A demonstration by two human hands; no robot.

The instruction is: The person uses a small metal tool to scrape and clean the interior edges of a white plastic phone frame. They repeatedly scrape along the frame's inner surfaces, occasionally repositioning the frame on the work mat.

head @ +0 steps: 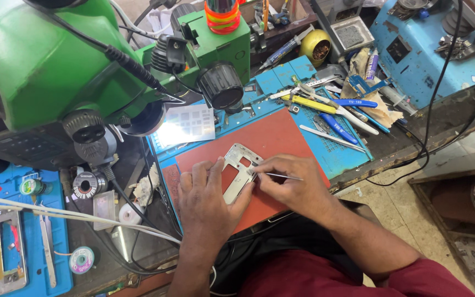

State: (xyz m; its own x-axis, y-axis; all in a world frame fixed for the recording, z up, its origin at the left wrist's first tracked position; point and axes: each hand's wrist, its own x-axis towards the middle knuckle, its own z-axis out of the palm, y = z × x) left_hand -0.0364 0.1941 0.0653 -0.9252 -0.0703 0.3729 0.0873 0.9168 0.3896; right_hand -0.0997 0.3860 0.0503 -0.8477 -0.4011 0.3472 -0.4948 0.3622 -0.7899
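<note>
The left hand [207, 195] lies flat, fingers spread, pinning the silver phone frame [238, 171] just right of its thumb. The right hand [290, 184] pinches thin tweezers [281, 176], whose tip touches the frame at that hand's left, on the red mat [281, 137].

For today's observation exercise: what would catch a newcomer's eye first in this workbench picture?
The big green microscope fills the upper left. Below it, on the red mat at centre, the left hand steadies a silver metal frame while the right hand works it with a thin metal tool. Scattered tweezers lie upper right.
</note>
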